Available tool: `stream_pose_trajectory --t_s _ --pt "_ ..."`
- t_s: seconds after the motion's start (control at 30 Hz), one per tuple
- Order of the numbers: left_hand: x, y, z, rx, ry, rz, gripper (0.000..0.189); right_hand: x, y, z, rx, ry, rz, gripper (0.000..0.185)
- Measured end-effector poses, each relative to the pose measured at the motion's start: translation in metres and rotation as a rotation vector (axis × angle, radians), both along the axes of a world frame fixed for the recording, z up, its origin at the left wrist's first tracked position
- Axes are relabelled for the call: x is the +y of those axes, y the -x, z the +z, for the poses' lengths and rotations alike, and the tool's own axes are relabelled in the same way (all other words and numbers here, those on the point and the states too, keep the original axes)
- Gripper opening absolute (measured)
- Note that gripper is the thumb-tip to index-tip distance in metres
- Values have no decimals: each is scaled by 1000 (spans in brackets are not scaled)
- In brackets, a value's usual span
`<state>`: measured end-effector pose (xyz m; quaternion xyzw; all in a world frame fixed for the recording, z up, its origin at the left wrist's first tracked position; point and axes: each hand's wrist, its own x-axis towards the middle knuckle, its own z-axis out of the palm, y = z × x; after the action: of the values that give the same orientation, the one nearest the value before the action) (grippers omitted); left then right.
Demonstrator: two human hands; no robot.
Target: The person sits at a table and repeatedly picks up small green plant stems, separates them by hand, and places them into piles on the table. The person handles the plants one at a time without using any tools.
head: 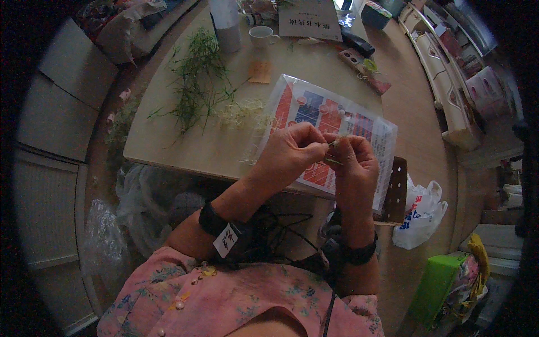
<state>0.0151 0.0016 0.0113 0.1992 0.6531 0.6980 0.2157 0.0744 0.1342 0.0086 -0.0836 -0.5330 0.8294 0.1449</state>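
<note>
My left hand (290,147) and my right hand (356,158) meet at their fingertips. Pinched between them is a small, thin greenish piece (334,161), mostly hidden by the fingers. Just above the right fingertips shows a small whitish tip. Beneath both hands lies a plastic-covered printed packet (309,99) in red, blue and white, reaching past the table's front edge. To its left is a heap of pale yellowish strands (244,113). Farther left, a loose pile of thin green plant-like stems (198,76) spreads over the wooden table (168,145).
A white cup (262,37), an orange square (260,71), a brown printed board (309,19) and a phone (353,59) are on the table. A perforated brown box (398,189) and a white plastic bag (421,217) sit beside its right corner. Clear plastic bags (145,202) lie below left.
</note>
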Motion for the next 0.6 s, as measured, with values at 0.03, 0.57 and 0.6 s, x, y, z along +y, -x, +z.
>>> stream_pose_trajectory --t_s 0.03,0.57,0.6 --pt "0 0 0 0 -7 -5 11 0 0 0 -4 0 -4 19" --pt "-1 -1 1 -26 -52 -14 11 0 -1 3 -34 -6 -8 18" --pt "-1 -1 2 -28 -65 -14 11 0 -1 3 -27 -8 3 18"
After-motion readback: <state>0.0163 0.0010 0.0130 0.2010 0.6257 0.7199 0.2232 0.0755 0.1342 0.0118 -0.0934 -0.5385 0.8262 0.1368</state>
